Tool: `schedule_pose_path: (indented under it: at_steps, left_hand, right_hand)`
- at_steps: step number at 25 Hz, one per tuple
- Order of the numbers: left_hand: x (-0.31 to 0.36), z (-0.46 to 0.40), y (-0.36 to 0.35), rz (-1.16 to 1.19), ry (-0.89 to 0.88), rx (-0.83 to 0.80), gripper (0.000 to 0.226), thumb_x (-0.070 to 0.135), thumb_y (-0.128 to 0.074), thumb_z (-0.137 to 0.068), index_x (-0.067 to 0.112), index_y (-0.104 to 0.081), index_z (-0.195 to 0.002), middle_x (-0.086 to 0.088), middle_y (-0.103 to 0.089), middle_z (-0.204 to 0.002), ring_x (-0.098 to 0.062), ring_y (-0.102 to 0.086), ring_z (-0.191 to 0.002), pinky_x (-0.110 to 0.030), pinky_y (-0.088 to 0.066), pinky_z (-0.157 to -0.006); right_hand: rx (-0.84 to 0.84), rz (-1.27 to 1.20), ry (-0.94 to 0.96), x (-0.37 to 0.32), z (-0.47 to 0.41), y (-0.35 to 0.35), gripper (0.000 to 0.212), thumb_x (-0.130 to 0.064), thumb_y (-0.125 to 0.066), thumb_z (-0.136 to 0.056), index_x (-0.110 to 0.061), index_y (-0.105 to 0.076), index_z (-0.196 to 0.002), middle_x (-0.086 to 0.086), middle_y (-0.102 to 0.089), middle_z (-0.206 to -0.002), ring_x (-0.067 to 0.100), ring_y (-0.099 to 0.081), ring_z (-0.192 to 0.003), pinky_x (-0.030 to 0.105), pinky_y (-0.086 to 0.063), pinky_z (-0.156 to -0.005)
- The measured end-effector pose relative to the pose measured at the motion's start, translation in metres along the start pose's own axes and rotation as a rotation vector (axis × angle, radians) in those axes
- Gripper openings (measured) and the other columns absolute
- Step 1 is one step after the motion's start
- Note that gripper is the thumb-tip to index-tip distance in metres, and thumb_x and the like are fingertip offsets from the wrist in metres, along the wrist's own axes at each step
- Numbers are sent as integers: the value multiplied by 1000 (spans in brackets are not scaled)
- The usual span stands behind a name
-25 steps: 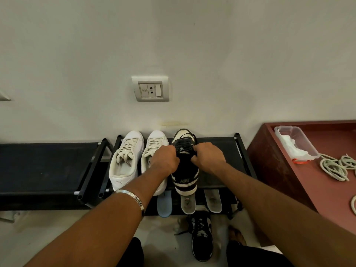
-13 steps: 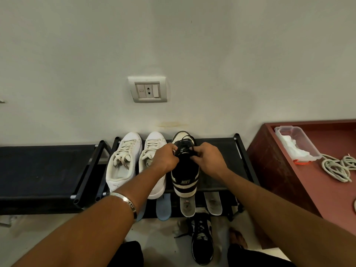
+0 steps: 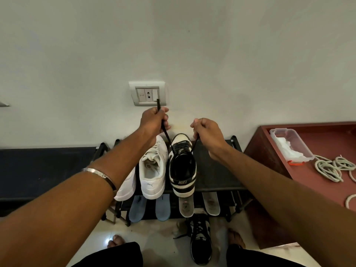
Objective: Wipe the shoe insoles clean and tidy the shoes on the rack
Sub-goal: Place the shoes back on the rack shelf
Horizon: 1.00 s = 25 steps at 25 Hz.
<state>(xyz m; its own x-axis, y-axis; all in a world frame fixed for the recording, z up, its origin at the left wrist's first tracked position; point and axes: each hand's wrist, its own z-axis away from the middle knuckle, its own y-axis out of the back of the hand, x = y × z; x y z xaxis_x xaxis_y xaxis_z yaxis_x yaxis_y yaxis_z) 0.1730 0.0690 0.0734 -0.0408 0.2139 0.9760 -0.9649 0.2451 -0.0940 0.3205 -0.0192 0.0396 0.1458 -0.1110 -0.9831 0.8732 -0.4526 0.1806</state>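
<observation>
Since the earlier frames both of your hands have risen from the tongue of the black-and-white shoe [image 3: 182,170] and moved apart, and the two black lace ends are now pulled up tight from it. Before, your fists were low and close together over the laces; now they are up in front of the wall.

Your left hand [image 3: 154,120] is the higher one, just below the wall socket [image 3: 148,93]. Its fingers are curled around the left lace end [image 3: 165,132], and the tip of the lace sticks out above the fist. Your right hand [image 3: 207,131] is a little lower and to the right, with fingers curled and pinching the right lace end [image 3: 194,145]. Both arms are stretched forward, and a metal bracelet [image 3: 100,176] sits on your left wrist.

The shoe stands on the top shelf of the black rack [image 3: 217,170], heel toward you, just beside the white sneakers [image 3: 153,170]. Four insoles [image 3: 185,207] lie on the lower shelf. The other black-and-white shoe [image 3: 200,241] is on the floor.
</observation>
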Motion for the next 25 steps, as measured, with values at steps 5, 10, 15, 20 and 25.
schedule_pose_path:
  at_steps: [5,10,15,20,25]
  left_hand:
    - [25,-1,3,-306,-119,-27,26,32,-49,-103,12,-65,-96,5,-49,-62,-7,-34,-44,-16,-25,-37]
    - [-41,16,8,-1280,-85,-157,21,34,-58,-95,19,-68,-106,-3,-70,-106,-23,-64,-92,-29,-47,-74]
    - [-66,21,10,-1525,-328,-15,37,23,-52,-93,19,-53,-130,-9,-54,-129,-30,-50,-118,-41,-43,-90]
    - [-81,24,-13,-1533,-416,-323,34,41,-63,-91,29,-61,-122,-2,-59,-123,-25,-56,-114,-43,-45,-94]
    - [-101,23,-18,-1498,-411,-268,23,29,-59,-95,21,-65,-115,-4,-60,-114,-27,-60,-107,-43,-52,-85]
  right_hand:
    - [179,-82,57,-33,-13,2,23,-27,-45,-101,-21,-61,-86,-6,-49,-63,10,-44,-55,25,-38,-55]
    - [-73,916,119,8,-3,16,31,-43,-57,-93,-20,-58,-113,2,-66,-93,21,-62,-87,32,-47,-72]
    - [-202,1112,123,48,10,19,30,-41,-58,-92,-21,-64,-114,5,-53,-117,26,-57,-102,42,-52,-88]
    - [-313,966,64,62,8,6,32,-26,-67,-89,-20,-60,-119,4,-67,-111,24,-63,-98,38,-53,-82]
    - [-258,931,31,73,0,17,12,-26,-65,-91,-16,-69,-96,4,-70,-93,22,-64,-87,40,-55,-81]
